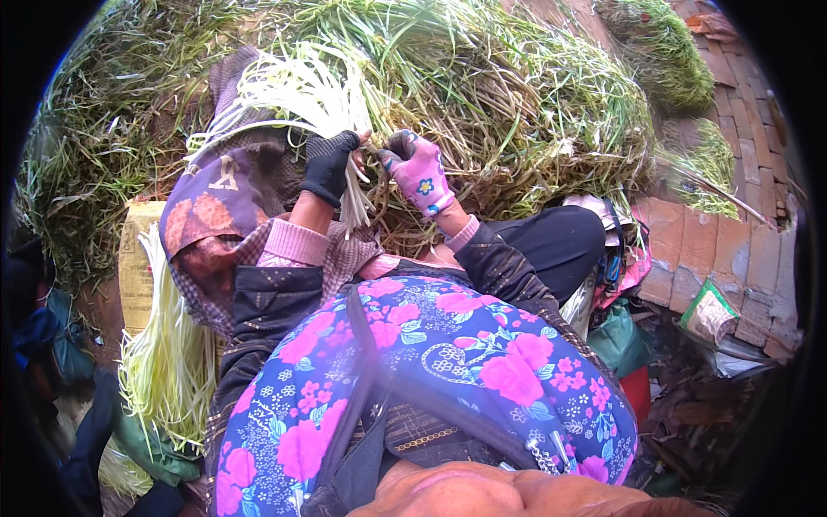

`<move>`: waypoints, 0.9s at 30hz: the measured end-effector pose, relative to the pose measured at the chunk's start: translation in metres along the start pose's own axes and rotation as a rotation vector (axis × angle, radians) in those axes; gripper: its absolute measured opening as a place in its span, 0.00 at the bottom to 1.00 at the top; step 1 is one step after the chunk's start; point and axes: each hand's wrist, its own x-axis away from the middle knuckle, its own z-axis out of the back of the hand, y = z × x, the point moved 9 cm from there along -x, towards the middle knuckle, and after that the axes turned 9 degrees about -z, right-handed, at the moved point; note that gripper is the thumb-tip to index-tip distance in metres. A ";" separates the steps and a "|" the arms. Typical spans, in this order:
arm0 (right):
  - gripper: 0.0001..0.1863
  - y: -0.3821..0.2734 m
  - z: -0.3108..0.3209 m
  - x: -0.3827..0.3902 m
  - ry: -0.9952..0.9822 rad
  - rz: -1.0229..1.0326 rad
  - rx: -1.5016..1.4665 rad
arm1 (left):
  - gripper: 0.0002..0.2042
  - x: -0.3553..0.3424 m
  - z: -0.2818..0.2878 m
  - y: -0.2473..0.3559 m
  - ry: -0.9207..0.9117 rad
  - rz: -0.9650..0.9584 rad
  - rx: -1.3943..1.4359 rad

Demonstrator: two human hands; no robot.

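left hand (pixel 330 166): I see a black fingerless glove over a pink knit cuff.
right hand (pixel 420 172): I see a pink glove with a blue flower and dark, soiled fingertips.
sleeves (pixel 267 303): dark, with faint speckles.
apron (pixel 448 353): blue, with big pink flowers.

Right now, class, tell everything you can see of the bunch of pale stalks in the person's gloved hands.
The bunch of pale stalks is a sheaf of long, thin, whitish-green plant stems, fanning out up and to the left over a patterned cloth on the lap. The left hand, in a black glove, grips it low down; the right hand, in a pink flowered glove, touches it beside that. Short ends hang below the grip.
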 end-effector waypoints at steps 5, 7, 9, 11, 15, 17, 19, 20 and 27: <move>0.11 0.034 0.003 0.001 0.108 0.043 0.333 | 0.07 -0.005 0.006 0.001 0.013 -0.065 -0.113; 0.12 0.058 -0.002 -0.002 0.071 -0.028 0.529 | 0.08 -0.006 0.008 0.000 -0.008 -0.087 -0.213; 0.13 0.098 0.005 -0.003 0.007 -0.356 0.549 | 0.09 -0.006 0.011 -0.001 0.004 -0.069 -0.235; 0.11 0.091 0.004 -0.005 -0.038 -0.273 0.345 | 0.09 -0.005 0.017 -0.002 0.052 -0.012 -0.355; 0.15 0.059 -0.018 0.000 -0.343 -0.269 -0.415 | 0.08 -0.004 0.007 0.014 0.006 -0.084 -0.136; 0.16 0.038 -0.025 0.004 -0.409 -0.242 -0.446 | 0.07 -0.001 0.005 0.014 0.009 -0.026 -0.113; 0.14 0.030 -0.023 0.007 -0.380 -0.290 -0.433 | 0.07 0.001 0.003 0.016 -0.003 -0.011 -0.081; 0.14 0.030 -0.021 0.007 -0.351 -0.327 -0.389 | 0.08 0.002 0.003 0.016 0.002 0.005 -0.075; 0.11 0.020 -0.008 0.004 -0.233 -0.293 -0.412 | 0.11 0.005 -0.008 0.014 -0.078 -0.090 -0.278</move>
